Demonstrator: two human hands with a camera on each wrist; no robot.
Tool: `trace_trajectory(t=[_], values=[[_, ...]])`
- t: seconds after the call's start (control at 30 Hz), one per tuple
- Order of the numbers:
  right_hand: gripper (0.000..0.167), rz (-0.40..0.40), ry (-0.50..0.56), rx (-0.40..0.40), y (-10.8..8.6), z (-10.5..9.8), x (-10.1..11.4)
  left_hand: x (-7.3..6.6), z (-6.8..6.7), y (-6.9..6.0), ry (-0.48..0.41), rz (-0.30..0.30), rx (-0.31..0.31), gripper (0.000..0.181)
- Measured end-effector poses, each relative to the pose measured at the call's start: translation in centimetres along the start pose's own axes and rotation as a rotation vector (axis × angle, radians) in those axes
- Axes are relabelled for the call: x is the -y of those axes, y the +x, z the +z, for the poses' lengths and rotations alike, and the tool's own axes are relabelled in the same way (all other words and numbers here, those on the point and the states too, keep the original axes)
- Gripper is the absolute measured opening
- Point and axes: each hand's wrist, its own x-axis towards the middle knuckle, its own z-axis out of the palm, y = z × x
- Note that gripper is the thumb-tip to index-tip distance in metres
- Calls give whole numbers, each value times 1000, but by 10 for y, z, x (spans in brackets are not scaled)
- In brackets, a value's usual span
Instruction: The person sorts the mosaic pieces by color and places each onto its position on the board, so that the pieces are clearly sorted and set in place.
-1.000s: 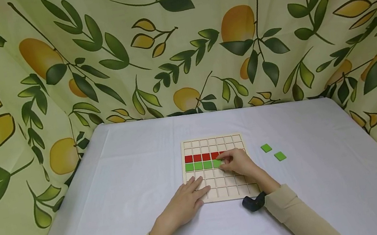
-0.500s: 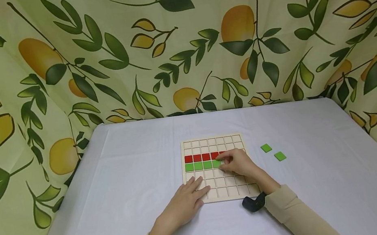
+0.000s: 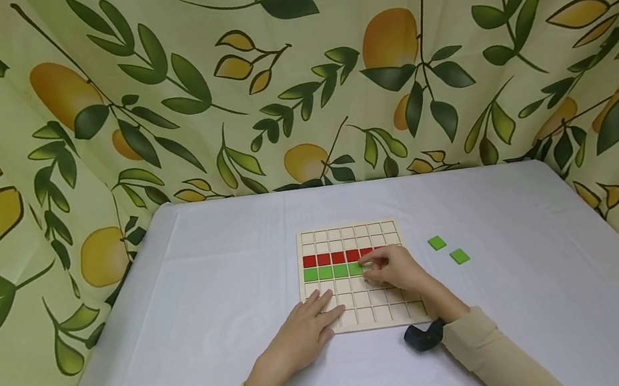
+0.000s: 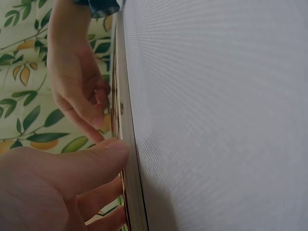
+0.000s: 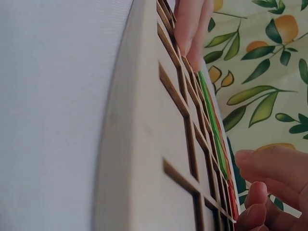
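Note:
A square wooden grid board (image 3: 365,316) lies on the white-covered table. Across it runs a row of red square tiles (image 3: 323,259), with a row of green square tiles (image 3: 325,273) just below. My left hand (image 3: 298,333) rests on the board's near left corner, fingers spread; in the left wrist view its thumb (image 4: 103,161) lies along the board's edge. Over the right end of the green row hovers my right hand (image 3: 397,270), index finger and thumb apart, nothing visible between them. It hides part of both rows. In the right wrist view, its fingers (image 5: 274,168) stand beside the board.
Two loose green tiles, a farther one (image 3: 437,243) and a nearer one (image 3: 460,256), lie on the tablecloth (image 3: 224,267) right of the board. A leaf-and-fruit patterned curtain (image 3: 293,87) hangs behind the table and along both sides.
My right hand has shifted slightly right and toward me, drawing back a little from the last visible green tile. The left hand and the loose tiles stay put.

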Motion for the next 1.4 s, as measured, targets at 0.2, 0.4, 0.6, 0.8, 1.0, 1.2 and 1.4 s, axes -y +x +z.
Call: trace_trajectory(t=[0.2,0.4,0.6,0.8,1.0,1.2,1.4], values=[[22,13,10,-2,-4,-7,0,1,1,1,-4,-1,-3,41],[23,11,21,0,-8,-12,-3,1,1,0,-9,10,-11,40],[22,13,42,-6,-11,-16,-7,1,1,0,-8,9,-12,41],[21,47,15,-31,-13,-22,-9,1,1,1,-1,11,-15,40],[23,34,23,-42,-18,-29,-16,0,1,-1,-19,18,-14,41],[25,58,39,-48,-23,-37,-21,0,0,-2,-24,20,-14,41],[26,65,36,-64,-28,-50,-26,-1,0,-2,-26,20,-13,41]])
